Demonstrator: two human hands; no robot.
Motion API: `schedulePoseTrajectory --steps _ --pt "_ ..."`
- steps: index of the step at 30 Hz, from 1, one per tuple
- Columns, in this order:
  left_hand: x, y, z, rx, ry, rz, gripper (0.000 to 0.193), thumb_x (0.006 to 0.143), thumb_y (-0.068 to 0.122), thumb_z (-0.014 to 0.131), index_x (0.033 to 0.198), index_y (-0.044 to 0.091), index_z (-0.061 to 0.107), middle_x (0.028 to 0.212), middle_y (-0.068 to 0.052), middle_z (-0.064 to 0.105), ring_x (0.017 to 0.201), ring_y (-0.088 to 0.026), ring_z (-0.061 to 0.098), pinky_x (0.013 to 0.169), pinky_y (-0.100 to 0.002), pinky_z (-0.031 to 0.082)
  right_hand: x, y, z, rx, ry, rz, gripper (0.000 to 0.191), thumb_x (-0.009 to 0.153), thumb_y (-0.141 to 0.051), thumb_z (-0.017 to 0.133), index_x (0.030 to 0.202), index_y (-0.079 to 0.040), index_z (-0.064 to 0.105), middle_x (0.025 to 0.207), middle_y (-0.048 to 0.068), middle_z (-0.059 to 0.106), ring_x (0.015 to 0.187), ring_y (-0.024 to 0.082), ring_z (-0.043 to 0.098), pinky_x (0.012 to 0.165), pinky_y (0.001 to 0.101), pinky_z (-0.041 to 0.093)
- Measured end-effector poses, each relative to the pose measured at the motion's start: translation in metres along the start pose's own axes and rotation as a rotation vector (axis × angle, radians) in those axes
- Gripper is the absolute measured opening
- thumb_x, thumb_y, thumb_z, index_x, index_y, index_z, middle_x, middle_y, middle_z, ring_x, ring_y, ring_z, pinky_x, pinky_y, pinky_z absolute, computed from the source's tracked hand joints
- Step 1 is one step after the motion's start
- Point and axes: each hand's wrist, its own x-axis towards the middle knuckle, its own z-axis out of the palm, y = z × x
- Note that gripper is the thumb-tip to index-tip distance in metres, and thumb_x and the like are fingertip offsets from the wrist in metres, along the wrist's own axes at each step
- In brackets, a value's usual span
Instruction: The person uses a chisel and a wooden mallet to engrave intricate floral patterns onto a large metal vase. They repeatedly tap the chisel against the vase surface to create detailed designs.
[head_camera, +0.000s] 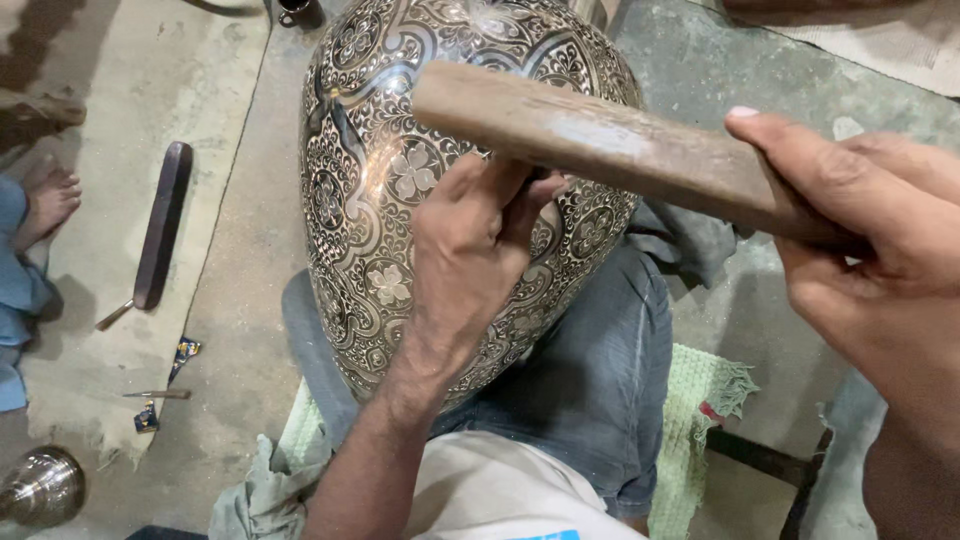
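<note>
The fingers (520, 195) of the left hand (470, 250) are closed around a small tool that is mostly hidden, pressed on the engraved metal vase (380, 170). The right hand (880, 250) grips a wooden stick (600, 140) above the vase. The vase lies on the person's lap, over the concrete floor (240, 250).

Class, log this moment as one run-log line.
left hand: pressed on engraved metal vase | right hand: gripping wooden mallet | vase on lap
</note>
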Motion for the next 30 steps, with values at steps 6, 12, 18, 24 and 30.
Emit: schedulePoseTrajectory --steps 6,12,18,24,30 --pt "-0.005 0.007 -0.003 -0.03 0.033 0.017 0.016 0.105 0.011 0.073 0.12 0.008 0.07 0.094 -0.005 0.072 0.08 -0.013 0.064 0.068 -0.029 0.056 -0.001 -0.004 -0.001 0.044 0.02 0.014 0.05 0.088 0.015 0.071 0.135 0.003 0.064 0.095 0.02 0.067 0.079 0.022 0.067 0.067 0.0326 0.05" --pt "-0.007 0.006 0.001 0.018 0.04 0.013 0.021 0.101 0.005 0.073 0.121 0.005 0.069 0.093 -0.005 0.072 0.084 -0.015 0.067 0.07 -0.028 0.058 0.0 -0.007 0.0 -0.027 0.016 -0.04 0.05 0.085 0.014 0.072 0.134 0.004 0.065 0.094 0.021 0.069 0.077 0.022 0.068 0.063 0.0321 0.051" --pt "-0.01 0.006 0.003 0.068 0.032 0.006 0.015 0.102 0.006 0.076 0.115 0.008 0.069 0.089 -0.003 0.073 0.077 -0.015 0.065 0.07 -0.03 0.055 0.0 -0.008 0.0 0.004 0.032 -0.067 0.055 0.082 0.02 0.073 0.134 0.003 0.065 0.093 0.021 0.068 0.078 0.024 0.067 0.064 0.0332 0.051" --pt "-0.014 0.004 0.01 0.065 0.088 0.067 0.021 0.101 0.007 0.074 0.121 0.007 0.068 0.095 -0.006 0.075 0.078 -0.016 0.067 0.069 -0.03 0.057 -0.002 -0.008 -0.003 -0.007 0.007 -0.056 0.059 0.077 0.02 0.072 0.133 0.003 0.065 0.086 0.02 0.067 0.07 0.023 0.065 0.059 0.0335 0.049" --pt "-0.016 0.003 0.01 -0.062 0.095 -0.023 0.023 0.105 0.008 0.075 0.126 0.01 0.066 0.095 -0.004 0.075 0.082 -0.012 0.073 0.07 -0.024 0.064 -0.017 0.007 0.005 -0.018 0.02 -0.047 0.053 0.079 0.02 0.073 0.13 0.005 0.067 0.094 0.021 0.07 0.078 0.023 0.069 0.065 0.0318 0.053"
